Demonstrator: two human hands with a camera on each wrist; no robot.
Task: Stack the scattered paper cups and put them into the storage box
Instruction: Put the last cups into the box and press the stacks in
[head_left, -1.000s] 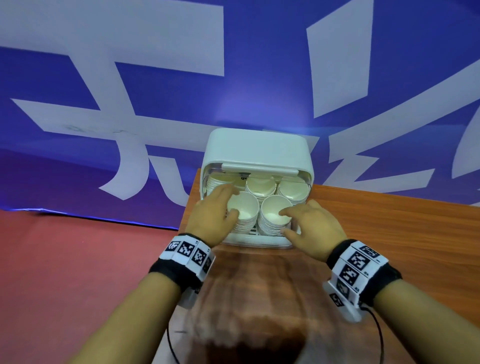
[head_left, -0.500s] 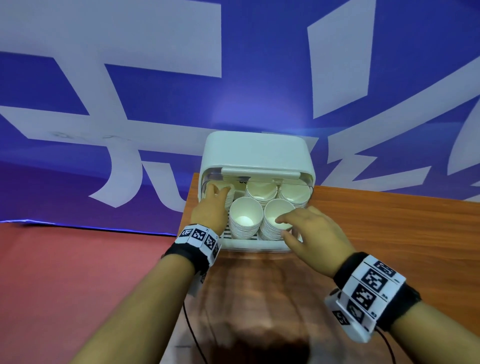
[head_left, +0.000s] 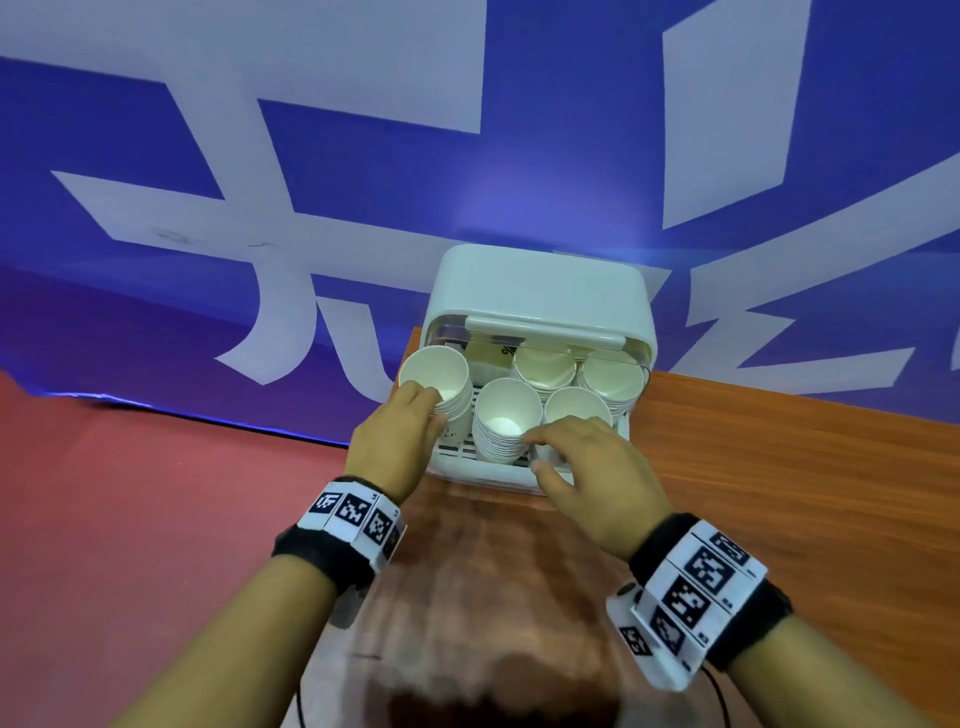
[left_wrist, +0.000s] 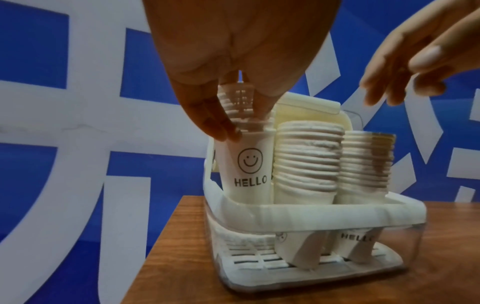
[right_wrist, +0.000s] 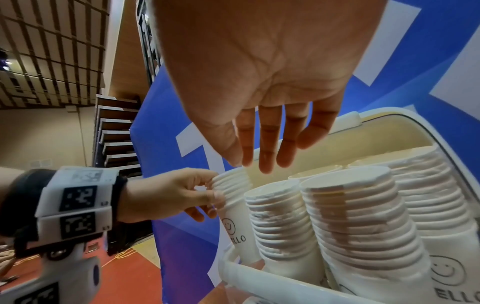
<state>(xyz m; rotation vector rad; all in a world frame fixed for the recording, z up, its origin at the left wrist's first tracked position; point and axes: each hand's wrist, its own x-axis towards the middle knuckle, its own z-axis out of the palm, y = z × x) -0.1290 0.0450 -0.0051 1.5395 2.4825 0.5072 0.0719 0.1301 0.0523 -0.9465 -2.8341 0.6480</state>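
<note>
Left hand (head_left: 395, 441) pinches a stack of paper cups (head_left: 439, 382) just below the rims, thumb on the near wall, fingers on the outer side; the wrist view shows fingertips (left_wrist: 221, 127) pressed against the ribbed rim band. The held stack sits at the left front corner of the storage box (head_left: 540, 291), its base down inside the box rim, leaning slightly outward toward the gripping hand. Whether the base touches the slatted floor cannot be told.

Right hand (head_left: 587, 467) holds nothing — fingers (right_wrist: 265, 148) straight and loose, hovering above the stacks to the right of the grip; contact with any rim is not clear.

Handling, judged: thin paper, very light, walls crush easily under a hard squeeze. The nested rims form the stiffest band, so taking hold there, as now, looks right. The smooth bare wall of the lowest cup, below the grip, is slicker, and a nested stack can telescope or shed cups if taken low. A tall stack will also tip, so it wants steadying near the top.

Count: five stacks visible — one in the grip, two beside it along the front, two behind those under the raised lid (head_left: 540, 332). One box. No loose cups visible on the wooden table (head_left: 779, 467). Cups per stack too fine to count.
</note>
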